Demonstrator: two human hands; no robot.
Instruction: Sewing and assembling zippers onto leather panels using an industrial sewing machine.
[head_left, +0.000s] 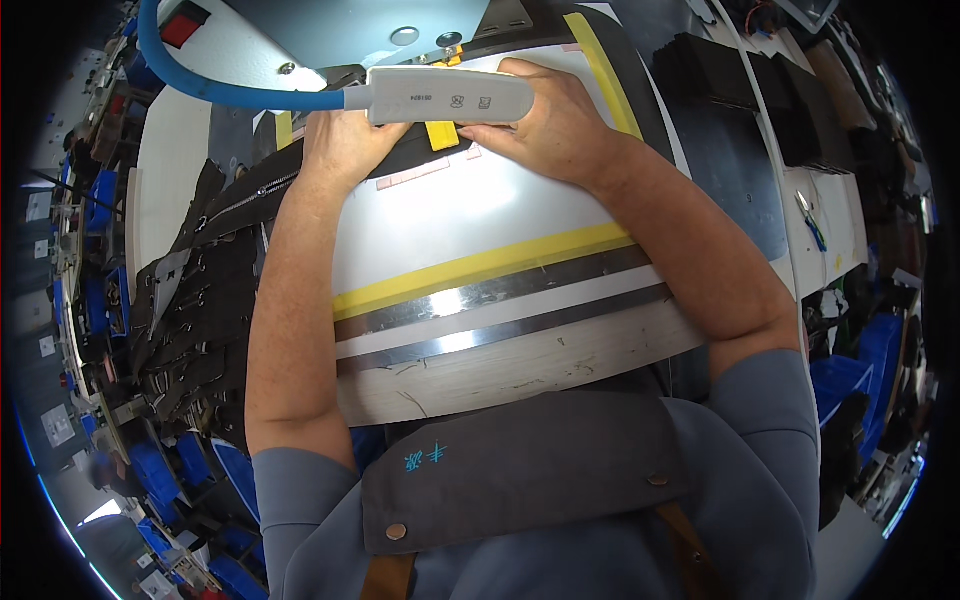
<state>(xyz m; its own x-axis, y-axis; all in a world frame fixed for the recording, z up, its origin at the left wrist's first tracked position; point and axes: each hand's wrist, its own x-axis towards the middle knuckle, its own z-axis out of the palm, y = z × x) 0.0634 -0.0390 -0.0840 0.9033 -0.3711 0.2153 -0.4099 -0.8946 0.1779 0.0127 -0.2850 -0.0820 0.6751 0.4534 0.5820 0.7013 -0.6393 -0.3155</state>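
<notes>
Both my hands lie close to a sewing machine's metal needle area [447, 52], partly covered by a white lamp head [450, 95]. My left hand [340, 150] rests on black fabric [290, 160] fitted with a silver zipper [262, 189]; its thumb is stretched out, but the lamp hides the other fingers. On the other side, my right hand [565, 125] has its thumb and forefinger apart over the white work surface [470, 215], the gap between them partly behind the lamp. A yellow piece [442, 135] sits between the two thumbs, beside the black fabric.
The lamp's blue flexible arm [240, 95] curves in from the upper left. Yellow tape [490, 265] borders the work surface. Black zippered pieces [200, 310] hang in a pile at the left. Stacked black pieces [705, 75] and small snips [810, 222] lie at the right.
</notes>
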